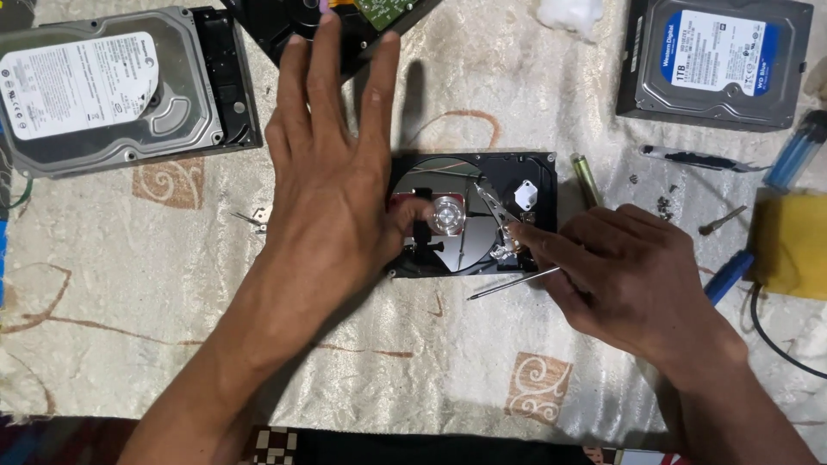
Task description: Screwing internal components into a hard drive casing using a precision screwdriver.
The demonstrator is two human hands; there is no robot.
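My left hand [332,185], fingers spread, steadies the opened hard drive [472,213]; my right hand [616,271] pinches a screwdriver [513,282] by the actuator arm [493,207], which next needs careful lifting.

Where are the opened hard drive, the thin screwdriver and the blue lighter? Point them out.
opened hard drive [525,172]: head view, bare top-right casing.
thin screwdriver [508,283]: head view, mid-shaft.
blue lighter [797,153]: head view, middle of body.

I take this for an informal home repair bench: a cream patterned cloth [172,284] serves as the work surface, strewn with an opened hard drive [508,181], two closed hard drives [112,90], a loose circuit board [383,10], small screws [665,205], screwdrivers [728,275] and a lighter [797,151].
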